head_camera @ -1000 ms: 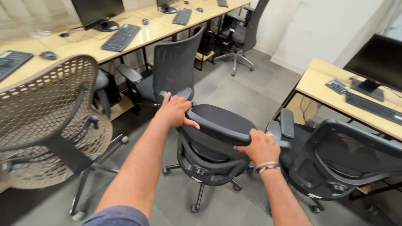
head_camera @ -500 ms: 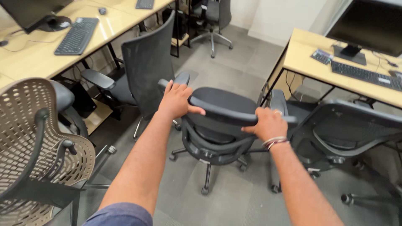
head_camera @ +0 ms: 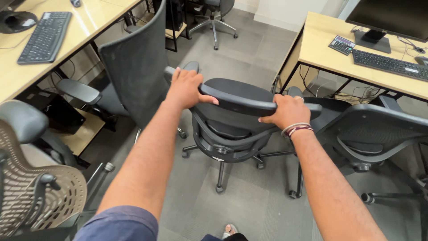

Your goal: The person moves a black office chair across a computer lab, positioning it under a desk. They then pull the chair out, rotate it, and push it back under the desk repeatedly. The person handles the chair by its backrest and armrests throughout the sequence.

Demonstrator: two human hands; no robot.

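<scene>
Both the left hand (head_camera: 186, 89) and right hand (head_camera: 286, 111) hold a closed grip on the curved top rail of the black mesh-backed swivel office chair (head_camera: 232, 120), which stands on the grey floor (head_camera: 240, 201) between neighbouring chairs and, being on castors, probably rolls easily despite its bulk.

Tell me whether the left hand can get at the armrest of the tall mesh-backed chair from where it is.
Probably yes. The left hand grips the black chair's top rail, and the mesh-backed chair's armrest lies lower left, uncovered; that chair's tall backrest stands between, so reaching around it seems needed.
</scene>
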